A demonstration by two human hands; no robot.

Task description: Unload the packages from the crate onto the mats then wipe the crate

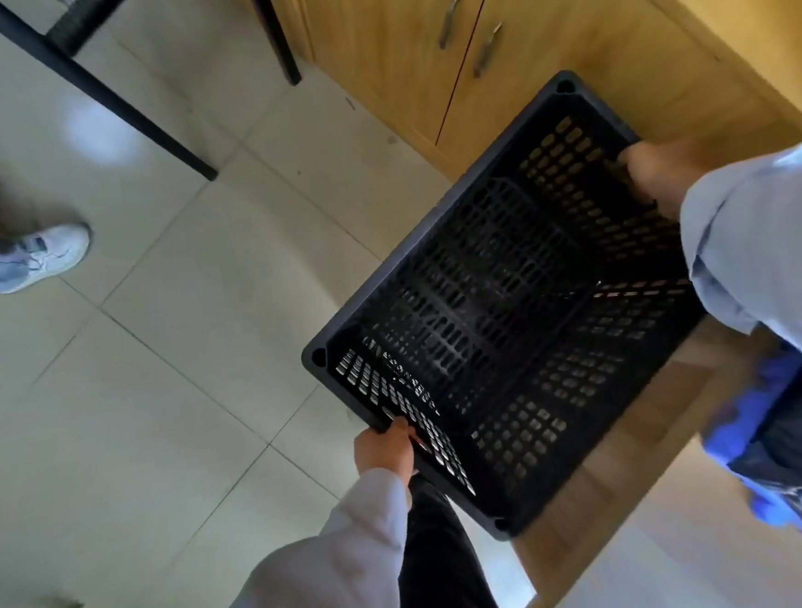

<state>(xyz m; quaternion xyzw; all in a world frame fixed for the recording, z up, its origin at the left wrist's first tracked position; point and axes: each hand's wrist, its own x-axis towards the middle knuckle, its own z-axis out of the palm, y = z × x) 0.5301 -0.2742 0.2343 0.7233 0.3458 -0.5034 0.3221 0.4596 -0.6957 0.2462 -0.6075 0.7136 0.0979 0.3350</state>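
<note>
Two hands: both are carrying the black crate (500,305), one at each short end, so it is staying level and balanced.
Head view, left hand (385,451): its fingers are curling over the near end's rim, gripping it.
Right hand (652,173): its fingers are hooking into the far end wall, holding on.
Crate: it is hanging above the tiled floor (155,371), beside the wooden cabinet (488,33), partly over the worktop (645,500) edge.
Contents: no packages are showing inside, so unloading looks done and wiping is probably next.
Blue item (758,419): it is lying blurred at the right edge; what it is I cannot tell.
</note>
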